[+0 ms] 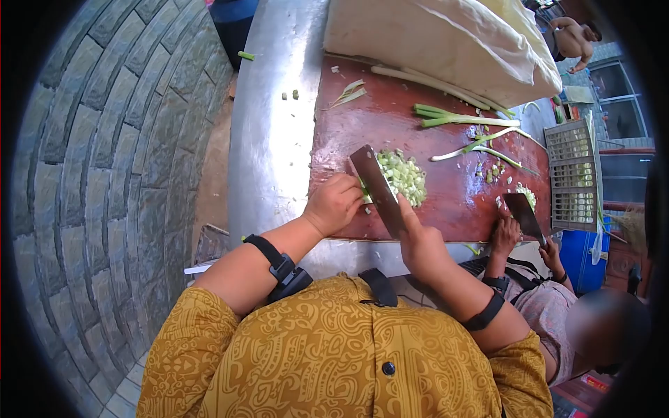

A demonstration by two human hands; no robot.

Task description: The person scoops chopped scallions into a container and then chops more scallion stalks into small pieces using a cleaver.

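My right hand (422,244) is wrapped round the handle of a cleaver (377,188), whose broad dark blade slants up and to the left. Just left of the blade, my left hand (337,203) has its fingers curled on a green onion (364,189), of which only a short green piece shows. A heap of chopped green onion (404,178) lies right of the blade on the reddish cutting board (435,223). Whether the edge touches the board is hidden.
Whole green onions (463,120) lie farther back on the board. A white cloth-covered block (446,42) stands behind them. At the right, a co-worker's hand (505,235) is beside another cleaver (524,216). A plastic crate (573,174) stands past the board's right end.
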